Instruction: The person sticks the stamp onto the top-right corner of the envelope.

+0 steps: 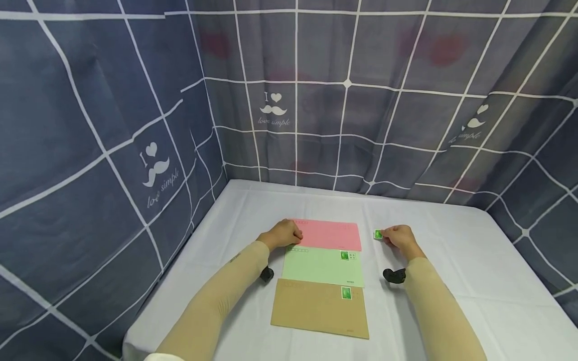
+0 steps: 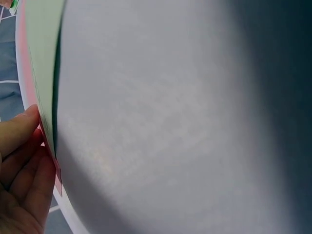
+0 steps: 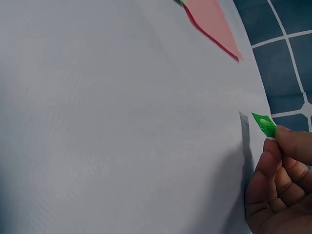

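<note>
A pink envelope [image 1: 328,234] lies farthest back in a column on the table. My left hand [image 1: 283,233] pinches its left edge, with the thumb on top in the left wrist view. To the right of the envelope, my right hand [image 1: 399,236] holds a small green stamp [image 3: 264,125] between thumb and forefinger, raised a little off the table. A light green envelope [image 1: 316,266] lies in front of the pink one and a brown envelope [image 1: 311,308] nearest me. Each of these two bears a green stamp at its upper right.
A white cloth covers the table [image 1: 451,235]. Dark grid-patterned curtains [image 1: 322,108] hang behind it and along both sides. A black object [image 1: 395,276] sits under my right sleeve, and another [image 1: 267,274] beside my left sleeve.
</note>
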Demonstrator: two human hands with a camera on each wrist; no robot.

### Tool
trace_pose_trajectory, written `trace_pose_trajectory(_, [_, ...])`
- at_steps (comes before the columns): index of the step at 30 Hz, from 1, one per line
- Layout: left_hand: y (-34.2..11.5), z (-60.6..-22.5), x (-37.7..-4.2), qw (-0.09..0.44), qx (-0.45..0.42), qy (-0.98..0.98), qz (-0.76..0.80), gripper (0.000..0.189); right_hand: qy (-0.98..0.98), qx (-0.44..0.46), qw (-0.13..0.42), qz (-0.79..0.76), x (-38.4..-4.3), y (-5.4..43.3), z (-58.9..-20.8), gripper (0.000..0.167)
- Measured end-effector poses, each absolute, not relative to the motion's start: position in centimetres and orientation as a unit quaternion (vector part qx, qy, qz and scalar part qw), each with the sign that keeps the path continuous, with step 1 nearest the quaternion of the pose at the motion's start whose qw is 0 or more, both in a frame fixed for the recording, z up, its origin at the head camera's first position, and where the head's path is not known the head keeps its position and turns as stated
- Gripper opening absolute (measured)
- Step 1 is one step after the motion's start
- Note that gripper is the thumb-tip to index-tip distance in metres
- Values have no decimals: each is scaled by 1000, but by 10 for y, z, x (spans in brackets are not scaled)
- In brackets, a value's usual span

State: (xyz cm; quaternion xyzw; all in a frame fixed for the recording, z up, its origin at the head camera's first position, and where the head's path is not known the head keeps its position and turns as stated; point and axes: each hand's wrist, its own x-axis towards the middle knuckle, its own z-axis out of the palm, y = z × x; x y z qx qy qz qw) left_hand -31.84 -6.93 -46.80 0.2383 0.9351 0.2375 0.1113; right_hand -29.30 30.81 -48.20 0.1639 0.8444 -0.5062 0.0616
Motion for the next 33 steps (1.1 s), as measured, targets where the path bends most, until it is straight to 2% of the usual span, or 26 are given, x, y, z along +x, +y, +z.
trace_pose_trajectory(33, [-71, -468, -318, 111, 240, 934, 240, 20, 829, 139, 39, -541, -294, 279, -476, 31])
